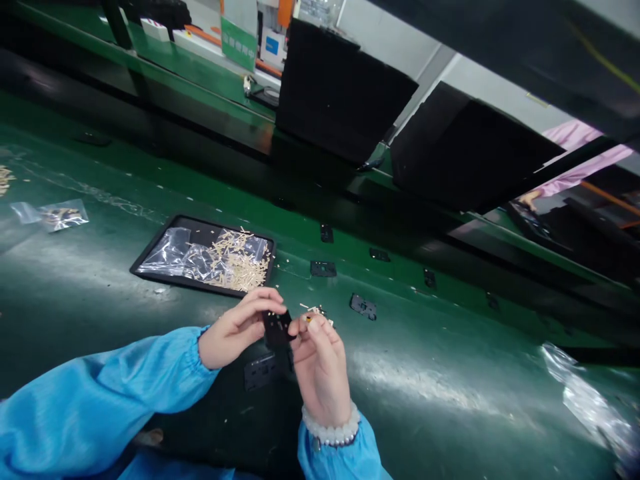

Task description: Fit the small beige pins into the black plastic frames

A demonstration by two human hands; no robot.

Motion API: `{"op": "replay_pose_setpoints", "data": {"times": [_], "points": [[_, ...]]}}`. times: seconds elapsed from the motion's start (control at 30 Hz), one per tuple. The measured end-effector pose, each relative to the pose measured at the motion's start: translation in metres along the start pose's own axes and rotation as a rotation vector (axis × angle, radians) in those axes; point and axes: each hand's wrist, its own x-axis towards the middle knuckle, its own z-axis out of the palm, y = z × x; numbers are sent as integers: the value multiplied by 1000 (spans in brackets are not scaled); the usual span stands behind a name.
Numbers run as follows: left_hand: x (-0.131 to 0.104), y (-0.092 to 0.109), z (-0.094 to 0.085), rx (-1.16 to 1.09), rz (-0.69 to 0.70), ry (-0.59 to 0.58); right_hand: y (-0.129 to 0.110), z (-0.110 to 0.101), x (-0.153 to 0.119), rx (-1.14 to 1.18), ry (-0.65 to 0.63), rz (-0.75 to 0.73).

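My left hand [243, 325] grips a flat black plastic part [278, 327] with small holes and a few pale specks on it. Close beside it, my right hand [323, 367] pinches a tiny yellow-orange piece [309, 319] between thumb and forefinger. Its other fingers curl near the black part's right edge; whether they touch it I cannot tell. Below the hands, another black plastic part [260, 372] lies on the green bench. Partly hidden behind my right fingers is a small heap of pale strips [316, 310].
A black tray [175, 283] holds clear plastic bags and many loose beige strips. Several black parts [363, 306] lie scattered to the right. A small bag [65, 215] is at left, crumpled plastic [590, 400] at right. Across the bench, a person's pink sleeve [585, 157] shows.
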Motion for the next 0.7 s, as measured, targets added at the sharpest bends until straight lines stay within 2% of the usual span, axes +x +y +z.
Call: {"op": "replay_pose_setpoints", "data": {"times": [0.07, 0.2, 0.3, 0.47, 0.7], "points": [[4, 2, 4, -80, -6, 69, 4, 4, -3, 9, -9, 39], [15, 4, 10, -631, -205, 198, 6, 9, -4, -96, -2, -6], [19, 6, 13, -887, -303, 251, 7, 11, -6, -212, -14, -7], [16, 10, 18, -1042, -356, 242, 18, 16, -11, -283, -27, 1], [14, 11, 19, -1057, -371, 213, 21, 26, -14, -260, -78, 52]]}}
